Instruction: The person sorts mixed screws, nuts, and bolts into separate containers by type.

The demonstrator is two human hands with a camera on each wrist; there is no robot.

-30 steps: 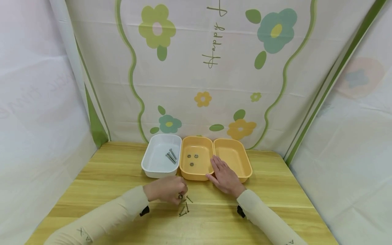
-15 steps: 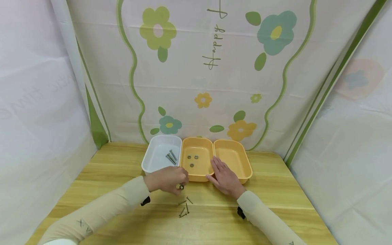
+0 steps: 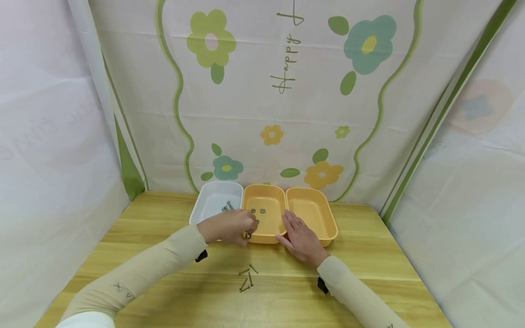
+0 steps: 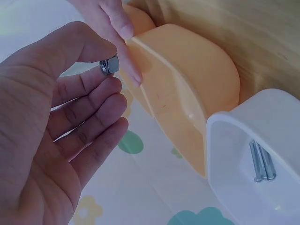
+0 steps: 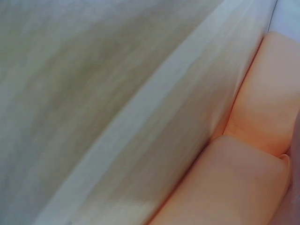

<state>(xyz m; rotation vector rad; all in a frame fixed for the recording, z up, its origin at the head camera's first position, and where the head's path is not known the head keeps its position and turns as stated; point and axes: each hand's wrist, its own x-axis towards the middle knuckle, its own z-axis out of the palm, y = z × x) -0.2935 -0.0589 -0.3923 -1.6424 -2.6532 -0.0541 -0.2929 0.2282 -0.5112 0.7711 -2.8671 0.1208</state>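
Note:
My left hand (image 3: pixel 229 226) pinches a hex nut (image 4: pixel 110 65) between thumb and forefinger, over the front edge of the middle yellow box (image 3: pixel 271 224). Inside that box lie several nuts (image 3: pixel 263 211), one partly hidden behind my fingers. To its left is the white box (image 3: pixel 211 202), partly covered by my left hand, with several bolts (image 4: pixel 262 161) in it. My right hand (image 3: pixel 302 239) rests, fingers straight, on the adjoining rims of the middle box and the right yellow box (image 3: pixel 316 214).
Several small screws (image 3: pixel 246 279) lie on the wooden table (image 3: pixel 287 300), nearer me than the boxes. A printed cloth (image 3: pixel 246 100) hangs right behind the boxes, and pale cloth walls stand on both sides.
My left hand has lifted the nut from beside the small screws and carried it forward to the middle box's front edge. My right hand has stayed in place.

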